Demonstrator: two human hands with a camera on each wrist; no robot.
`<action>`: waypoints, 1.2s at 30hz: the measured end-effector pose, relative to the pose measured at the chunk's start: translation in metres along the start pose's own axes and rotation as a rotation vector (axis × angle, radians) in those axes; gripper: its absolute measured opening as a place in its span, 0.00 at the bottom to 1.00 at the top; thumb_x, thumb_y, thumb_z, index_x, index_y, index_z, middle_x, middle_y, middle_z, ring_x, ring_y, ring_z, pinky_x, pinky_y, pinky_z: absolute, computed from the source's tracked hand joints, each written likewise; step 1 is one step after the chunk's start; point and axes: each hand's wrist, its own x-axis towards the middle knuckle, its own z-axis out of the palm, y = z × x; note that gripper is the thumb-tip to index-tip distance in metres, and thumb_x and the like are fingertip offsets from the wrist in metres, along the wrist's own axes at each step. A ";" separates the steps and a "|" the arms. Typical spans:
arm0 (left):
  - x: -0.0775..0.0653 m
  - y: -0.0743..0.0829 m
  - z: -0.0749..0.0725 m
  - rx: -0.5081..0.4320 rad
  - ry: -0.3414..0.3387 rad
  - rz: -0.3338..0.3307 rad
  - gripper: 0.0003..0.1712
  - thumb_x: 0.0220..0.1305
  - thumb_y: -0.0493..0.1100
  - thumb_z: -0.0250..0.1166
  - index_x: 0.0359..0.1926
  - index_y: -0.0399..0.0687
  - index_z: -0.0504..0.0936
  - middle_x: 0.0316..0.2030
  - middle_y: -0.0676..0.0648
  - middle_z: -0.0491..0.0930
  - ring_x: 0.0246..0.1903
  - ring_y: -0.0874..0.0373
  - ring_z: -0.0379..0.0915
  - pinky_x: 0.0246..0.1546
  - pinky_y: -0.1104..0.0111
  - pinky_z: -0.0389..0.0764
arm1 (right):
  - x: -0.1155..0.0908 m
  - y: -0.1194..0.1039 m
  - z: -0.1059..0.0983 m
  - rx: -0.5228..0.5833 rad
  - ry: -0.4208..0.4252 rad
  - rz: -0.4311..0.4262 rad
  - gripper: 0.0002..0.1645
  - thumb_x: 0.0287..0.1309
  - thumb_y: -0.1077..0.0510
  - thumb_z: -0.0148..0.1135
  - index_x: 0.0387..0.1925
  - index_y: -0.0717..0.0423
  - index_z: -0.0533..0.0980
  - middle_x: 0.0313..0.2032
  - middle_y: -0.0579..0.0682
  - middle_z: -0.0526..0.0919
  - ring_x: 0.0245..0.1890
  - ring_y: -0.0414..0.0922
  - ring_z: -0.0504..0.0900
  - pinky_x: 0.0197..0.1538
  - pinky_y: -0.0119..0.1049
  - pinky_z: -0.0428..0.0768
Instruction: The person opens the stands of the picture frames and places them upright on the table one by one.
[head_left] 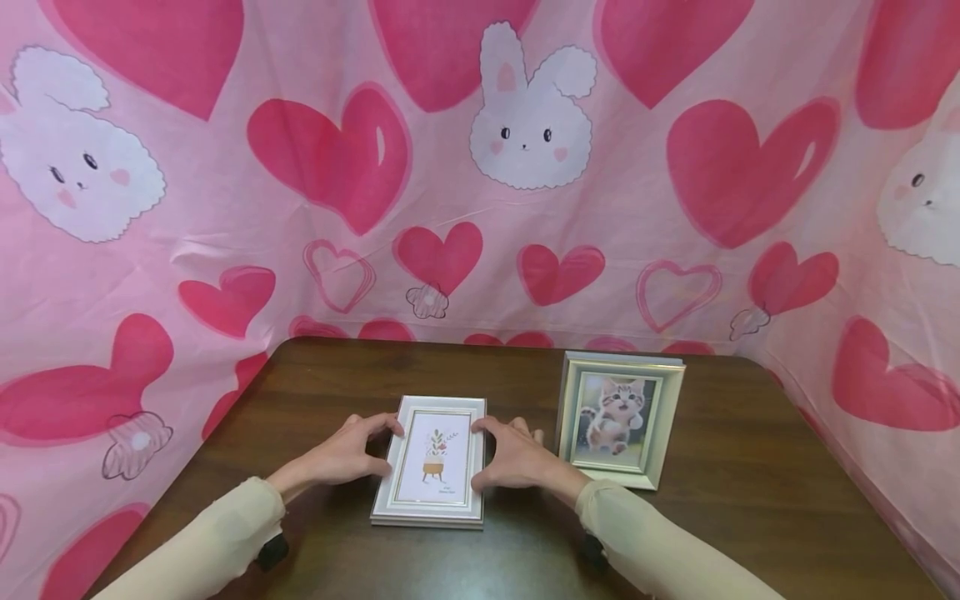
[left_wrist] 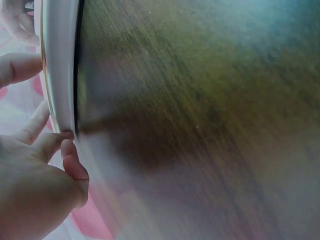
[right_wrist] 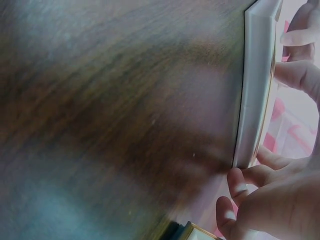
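A white picture frame (head_left: 382, 502) with a thin gold inner line lies face up on the dark wooden table. Its picture shows a plant in an orange pot on legs. My left hand (head_left: 347, 450) grips the frame's left edge, thumb lower down and fingers near the upper corner. On the opposite edge, my right hand (head_left: 517, 454) holds it in the same way, thumb and index finger apart. The frame's white side wall (left_wrist: 64, 65) shows in the left wrist view, with fingers curled at its corner. In the right wrist view, other fingertips (right_wrist: 237, 186) bend beside the frame's end.
A second frame (head_left: 671, 425), cream and gold with a kitten picture, stands upright just right of my right hand. The brown table (head_left: 720, 533) reaches back to a pink cloth (head_left: 510, 225) printed with hearts and rabbits, which hangs on three sides.
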 end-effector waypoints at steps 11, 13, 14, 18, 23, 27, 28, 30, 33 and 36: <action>-0.001 0.001 0.001 0.000 0.017 0.005 0.29 0.52 0.43 0.81 0.55 0.56 0.80 0.66 0.40 0.76 0.55 0.47 0.62 0.49 0.52 0.70 | -0.003 -0.001 0.000 0.005 0.014 -0.011 0.47 0.36 0.44 0.83 0.62 0.45 0.76 0.50 0.53 0.81 0.53 0.54 0.69 0.54 0.60 0.61; -0.002 0.002 0.001 -0.002 0.019 0.003 0.29 0.52 0.42 0.81 0.55 0.56 0.80 0.66 0.40 0.75 0.55 0.46 0.62 0.50 0.51 0.70 | -0.003 -0.001 0.000 0.007 0.016 -0.014 0.47 0.35 0.44 0.83 0.62 0.45 0.76 0.50 0.53 0.81 0.53 0.54 0.69 0.54 0.60 0.61; -0.002 0.002 0.001 -0.004 0.020 0.003 0.30 0.52 0.42 0.81 0.56 0.56 0.80 0.67 0.40 0.75 0.55 0.46 0.62 0.50 0.51 0.70 | -0.003 -0.002 0.000 0.009 0.018 -0.016 0.47 0.35 0.44 0.83 0.62 0.45 0.76 0.50 0.53 0.81 0.53 0.54 0.69 0.54 0.60 0.61; -0.002 0.004 0.001 -0.007 0.026 0.000 0.30 0.52 0.42 0.81 0.56 0.55 0.80 0.66 0.40 0.76 0.56 0.46 0.62 0.50 0.51 0.70 | -0.004 -0.002 0.000 0.011 0.025 -0.019 0.48 0.34 0.44 0.83 0.62 0.45 0.76 0.51 0.53 0.81 0.53 0.53 0.69 0.54 0.60 0.61; -0.002 0.005 0.001 -0.001 0.033 0.010 0.30 0.52 0.42 0.81 0.56 0.55 0.80 0.67 0.39 0.75 0.55 0.47 0.62 0.50 0.51 0.69 | -0.004 -0.001 0.001 0.022 0.035 -0.026 0.48 0.35 0.45 0.84 0.63 0.47 0.76 0.52 0.53 0.81 0.56 0.54 0.69 0.54 0.61 0.61; -0.003 0.006 0.002 0.001 0.036 0.006 0.30 0.52 0.41 0.81 0.56 0.55 0.80 0.68 0.39 0.75 0.54 0.47 0.62 0.49 0.52 0.70 | -0.005 0.000 0.002 0.034 0.038 -0.029 0.48 0.35 0.45 0.84 0.63 0.48 0.76 0.54 0.54 0.81 0.59 0.56 0.69 0.56 0.63 0.60; -0.003 0.006 0.003 0.000 0.037 0.005 0.30 0.52 0.41 0.81 0.56 0.56 0.80 0.68 0.39 0.75 0.54 0.48 0.62 0.49 0.52 0.70 | -0.005 0.000 0.003 0.035 0.039 -0.030 0.49 0.35 0.45 0.84 0.63 0.48 0.76 0.54 0.54 0.81 0.59 0.56 0.69 0.56 0.63 0.60; -0.003 0.006 0.003 0.001 0.042 0.001 0.30 0.52 0.41 0.81 0.55 0.56 0.80 0.68 0.40 0.75 0.54 0.48 0.62 0.48 0.52 0.70 | -0.005 0.000 0.003 0.037 0.040 -0.031 0.49 0.36 0.45 0.84 0.63 0.47 0.75 0.54 0.55 0.81 0.60 0.56 0.68 0.56 0.63 0.60; -0.004 0.007 0.003 -0.001 0.050 0.002 0.30 0.52 0.41 0.81 0.55 0.56 0.80 0.70 0.39 0.74 0.53 0.48 0.62 0.48 0.53 0.70 | -0.004 0.000 0.002 0.033 0.040 -0.031 0.49 0.36 0.44 0.84 0.64 0.47 0.75 0.55 0.55 0.80 0.60 0.56 0.68 0.57 0.63 0.60; -0.003 0.006 0.003 0.003 0.057 0.003 0.30 0.52 0.41 0.81 0.56 0.56 0.80 0.71 0.39 0.74 0.53 0.48 0.62 0.48 0.53 0.70 | -0.004 -0.001 0.002 0.028 0.042 -0.030 0.50 0.35 0.44 0.84 0.64 0.47 0.75 0.55 0.55 0.80 0.60 0.56 0.67 0.57 0.63 0.59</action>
